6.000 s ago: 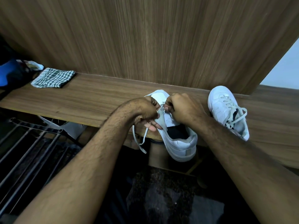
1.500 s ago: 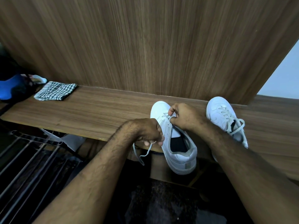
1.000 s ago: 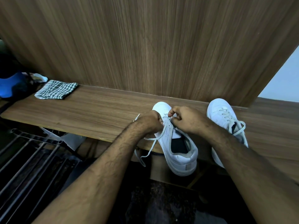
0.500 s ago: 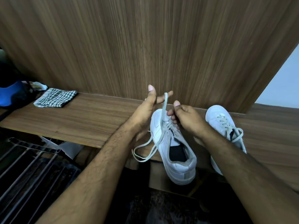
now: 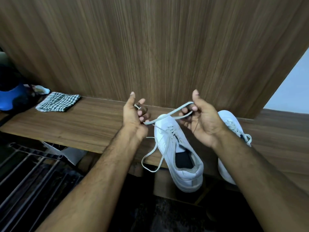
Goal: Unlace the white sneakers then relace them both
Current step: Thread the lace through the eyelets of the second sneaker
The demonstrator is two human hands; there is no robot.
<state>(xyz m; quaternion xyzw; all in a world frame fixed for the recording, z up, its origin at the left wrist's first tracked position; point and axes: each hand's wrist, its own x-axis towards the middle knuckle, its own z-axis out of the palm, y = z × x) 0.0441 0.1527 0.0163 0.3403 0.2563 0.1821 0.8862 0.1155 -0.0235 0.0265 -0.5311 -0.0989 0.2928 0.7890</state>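
Both hands are raised above the near white sneaker (image 5: 177, 148), and much of the grip is hidden: the left hand (image 5: 133, 118) shows mostly its back and thumb, so only the curled fingers (image 5: 141, 113) closing on the lace (image 5: 168, 113) can be made out, with the lace tip poking out near the forefinger. The right hand (image 5: 203, 121) has its thumb up and its fingers (image 5: 190, 108) curled round the other end of the same stretch of lace, which runs taut between the two hands just above the sneaker's toe; how the lace passes inside the right palm cannot be told. Below the left fingers a slack loop of lace hangs past the front edge of the wooden shelf (image 5: 83, 124). The sneaker's heel overhangs that edge, toe pointing to the wall panel (image 5: 167, 47) close behind the fingertips. The second sneaker (image 5: 230, 124), laced, lies just beyond the right hand, largely covered by the right forearm. Well left of the left fingers the shelf is bare wood up to a folded checked cloth (image 5: 57, 102); a blue object (image 5: 10, 97) is cut off at the frame's edge.
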